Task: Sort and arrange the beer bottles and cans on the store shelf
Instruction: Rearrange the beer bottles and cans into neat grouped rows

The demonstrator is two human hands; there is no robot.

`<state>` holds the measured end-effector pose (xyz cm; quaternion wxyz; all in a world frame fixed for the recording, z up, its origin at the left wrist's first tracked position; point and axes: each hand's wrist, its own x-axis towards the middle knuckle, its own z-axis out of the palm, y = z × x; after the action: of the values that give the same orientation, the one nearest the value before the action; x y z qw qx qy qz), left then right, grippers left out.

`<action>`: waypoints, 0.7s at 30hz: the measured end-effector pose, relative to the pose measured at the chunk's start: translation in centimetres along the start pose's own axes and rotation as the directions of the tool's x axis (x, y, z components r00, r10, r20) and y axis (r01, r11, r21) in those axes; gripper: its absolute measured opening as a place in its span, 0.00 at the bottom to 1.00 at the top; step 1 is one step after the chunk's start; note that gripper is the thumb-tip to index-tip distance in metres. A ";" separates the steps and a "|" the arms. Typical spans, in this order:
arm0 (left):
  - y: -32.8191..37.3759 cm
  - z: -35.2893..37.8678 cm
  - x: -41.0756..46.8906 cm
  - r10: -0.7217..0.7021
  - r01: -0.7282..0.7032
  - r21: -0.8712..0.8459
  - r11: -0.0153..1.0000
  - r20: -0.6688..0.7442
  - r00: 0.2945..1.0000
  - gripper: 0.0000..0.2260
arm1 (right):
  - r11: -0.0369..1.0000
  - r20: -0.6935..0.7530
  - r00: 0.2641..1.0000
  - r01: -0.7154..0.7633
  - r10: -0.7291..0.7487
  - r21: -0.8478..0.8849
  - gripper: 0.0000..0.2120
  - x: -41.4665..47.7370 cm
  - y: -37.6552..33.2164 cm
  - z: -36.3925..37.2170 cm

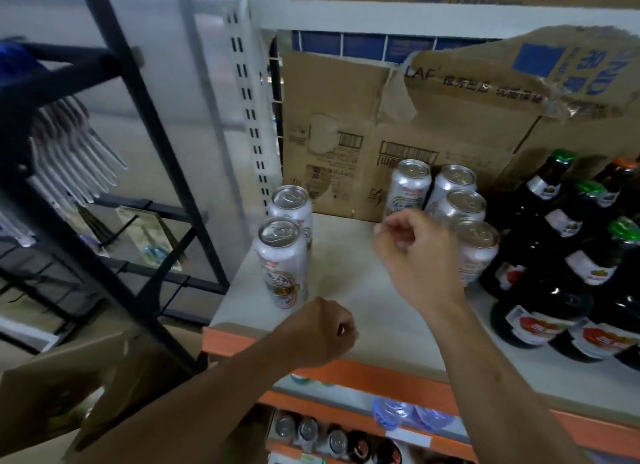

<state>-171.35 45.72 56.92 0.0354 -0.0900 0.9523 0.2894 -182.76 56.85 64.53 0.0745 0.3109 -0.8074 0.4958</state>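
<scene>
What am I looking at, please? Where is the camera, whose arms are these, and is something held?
No machine: a person works with bare hands. The picture comes from a camera worn on the head. On the beige shelf with an orange edge stand silver metal beer cans, two at the left, four further right, beside dark glass bottles with green caps. A brown cardboard box stands behind. The left hand and the right hand have curled fingers and seem to hold nothing.
</scene>
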 end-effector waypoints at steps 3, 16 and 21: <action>-1.5 -1.4 -2.0 0.006 -0.006 0.009 1.000 0.035 0.999 0.11 | 0.998 0.146 0.988 -0.054 0.047 0.044 0.13 -0.6 -1.6 3.0; -8.9 -5.5 -5.7 -0.174 0.170 0.176 0.970 0.006 0.985 0.12 | 0.998 0.082 0.995 -0.054 0.050 0.039 0.24 -3.4 -5.0 10.9; -10.0 -5.6 -5.5 -0.269 0.268 0.041 0.962 0.021 0.963 0.23 | 0.981 -0.002 0.990 -0.139 0.140 0.138 0.12 -2.7 -4.8 9.4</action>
<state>-164.16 35.23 56.74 0.0884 -0.2138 0.9360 0.2651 -176.02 48.54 62.34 0.0228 0.2550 -0.7906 0.5562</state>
